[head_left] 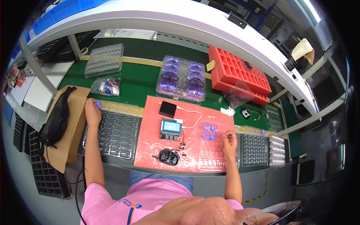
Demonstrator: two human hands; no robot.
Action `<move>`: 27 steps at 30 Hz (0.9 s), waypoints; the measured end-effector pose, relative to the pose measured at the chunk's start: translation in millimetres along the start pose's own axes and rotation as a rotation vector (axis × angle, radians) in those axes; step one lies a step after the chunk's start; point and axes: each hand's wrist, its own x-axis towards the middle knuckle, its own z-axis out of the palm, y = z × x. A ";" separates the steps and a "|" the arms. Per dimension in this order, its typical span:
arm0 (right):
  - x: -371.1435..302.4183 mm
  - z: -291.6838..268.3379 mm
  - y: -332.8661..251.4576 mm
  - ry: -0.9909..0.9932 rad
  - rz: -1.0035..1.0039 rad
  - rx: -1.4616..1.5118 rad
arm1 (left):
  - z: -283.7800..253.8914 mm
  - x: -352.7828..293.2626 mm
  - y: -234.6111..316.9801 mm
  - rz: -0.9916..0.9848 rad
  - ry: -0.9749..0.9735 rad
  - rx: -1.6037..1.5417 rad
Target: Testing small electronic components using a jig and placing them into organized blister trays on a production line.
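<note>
My left hand (93,112) is closed on a small purple piece (98,105) at the far left corner of a clear blister tray (116,131). My right hand (230,143) hovers at the right side of another clear tray (212,155) on the red mat (150,150). Its fingers are bent together; whether they hold anything small is hidden. Just left of them, several purple ring-shaped pieces (209,131) sit in that tray's far part. Between my hands stands a small circuit board with a lit blue screen (171,126), wired beside a black box (168,109) and a black round fixture (168,157).
Behind the mat stands a stacked clear tray of purple pieces (182,78), with red divided bins (240,73) to its right. More blister trays (255,150) lie at the right. A cardboard piece with a black pouch (56,120) borders my left arm. A white shelf (150,18) spans above.
</note>
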 end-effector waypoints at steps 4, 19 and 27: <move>1.2 0.3 -2.6 -0.022 0.032 -0.025 | -16.5 -1.3 35.8 0.078 0.105 -0.001; -9.0 -0.1 -5.7 0.013 0.120 0.023 | -23.1 -159.2 173.1 -0.044 -0.149 -0.761; 27.9 -5.1 -16.1 -0.098 0.162 -0.066 | -22.7 -221.2 192.3 0.019 -0.260 -0.840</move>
